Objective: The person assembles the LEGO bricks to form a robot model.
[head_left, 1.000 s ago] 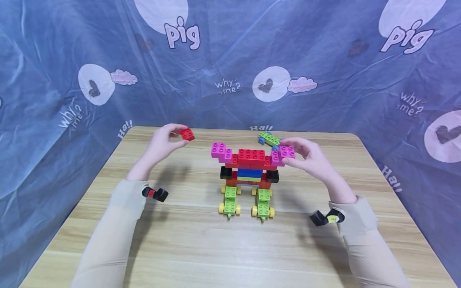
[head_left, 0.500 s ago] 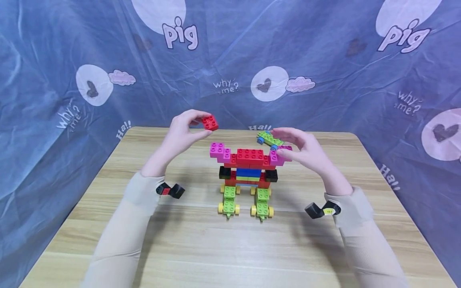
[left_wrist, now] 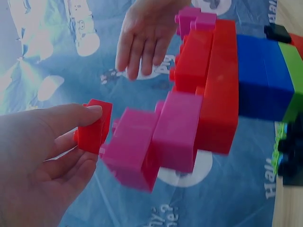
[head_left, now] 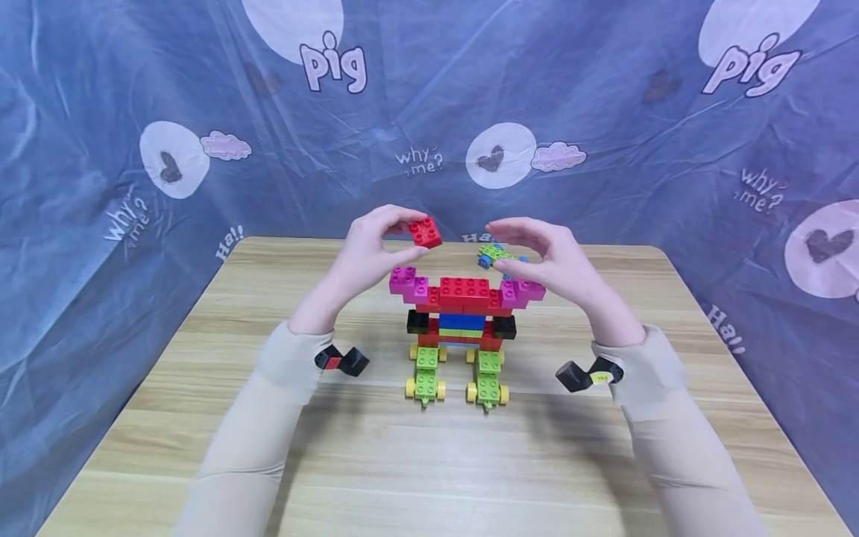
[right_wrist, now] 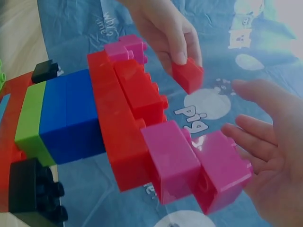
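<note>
My left hand [head_left: 373, 242] pinches a small red building block [head_left: 426, 233] between thumb and fingers, studs showing. It hovers above the built figure's left side. My right hand [head_left: 546, 257] holds nothing; its fingers are spread and gently bent, over the pink bricks [head_left: 522, 292] on the figure's right. The figure stands upright on the table. A wide red brick [head_left: 464, 289] tops its middle, pink bricks [left_wrist: 156, 137] step up at both ends, and a blue section [right_wrist: 71, 118] lies below. Black bricks [head_left: 417, 322] stick out at the sides, over green wheeled bases [head_left: 427, 367] with yellow wheels.
Behind the figure, near the table's back edge, stands a green wheeled base [head_left: 495, 255] with blue wheels, partly covered by my right hand. The wooden table [head_left: 235, 418] ends at a blue printed cloth [head_left: 429, 89] hanging behind and beside it.
My left hand has carried the red block rightward and slightly up, from beside the figure to above it. My right hand has left the right-end pink bricks and moved up and leftward.
</note>
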`<state>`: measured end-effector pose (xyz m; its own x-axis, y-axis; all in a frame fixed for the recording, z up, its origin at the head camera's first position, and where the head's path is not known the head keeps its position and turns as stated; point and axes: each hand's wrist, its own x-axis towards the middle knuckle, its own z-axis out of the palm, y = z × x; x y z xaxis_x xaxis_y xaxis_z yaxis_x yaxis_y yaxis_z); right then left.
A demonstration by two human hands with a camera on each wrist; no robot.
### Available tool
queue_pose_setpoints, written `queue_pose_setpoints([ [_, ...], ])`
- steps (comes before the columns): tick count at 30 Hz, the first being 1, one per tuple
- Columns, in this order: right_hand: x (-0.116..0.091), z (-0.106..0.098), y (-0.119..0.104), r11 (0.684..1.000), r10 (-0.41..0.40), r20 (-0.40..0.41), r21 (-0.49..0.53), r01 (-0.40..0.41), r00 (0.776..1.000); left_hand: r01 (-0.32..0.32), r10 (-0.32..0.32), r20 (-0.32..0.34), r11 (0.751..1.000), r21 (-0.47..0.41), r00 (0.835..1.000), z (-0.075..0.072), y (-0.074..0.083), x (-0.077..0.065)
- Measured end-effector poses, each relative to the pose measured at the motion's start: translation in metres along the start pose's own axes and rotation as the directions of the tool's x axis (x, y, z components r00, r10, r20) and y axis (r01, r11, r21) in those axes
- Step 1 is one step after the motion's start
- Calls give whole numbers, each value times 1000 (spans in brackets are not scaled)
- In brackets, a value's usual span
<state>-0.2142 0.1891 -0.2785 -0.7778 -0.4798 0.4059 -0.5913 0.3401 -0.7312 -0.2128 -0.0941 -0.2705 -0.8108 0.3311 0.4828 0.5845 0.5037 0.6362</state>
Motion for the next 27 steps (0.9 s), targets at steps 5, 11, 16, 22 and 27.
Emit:
queue_pose_setpoints([
  [5,6,4,-4,1000,12,15,-2,-12,1000,-46,46,17,998,-31,999,11,5,2],
  [11,10,6,-8,1000,14,51,0,-14,999,-72,73,55,997,-28,996,21,10,2],
  [16,14,8,-7,1000,3,87,-30,0,996,-52,55,90,998,-38,994,26,15,1],
  [22,17,12,-8,998,-41,100,-41,46,994,-50,58,110,996,-70,992,32,16,1],
  [27,17,13,-8,996,-43,113,-73,52,993,-50,58,128,997,-63,990,34,15,1],
])
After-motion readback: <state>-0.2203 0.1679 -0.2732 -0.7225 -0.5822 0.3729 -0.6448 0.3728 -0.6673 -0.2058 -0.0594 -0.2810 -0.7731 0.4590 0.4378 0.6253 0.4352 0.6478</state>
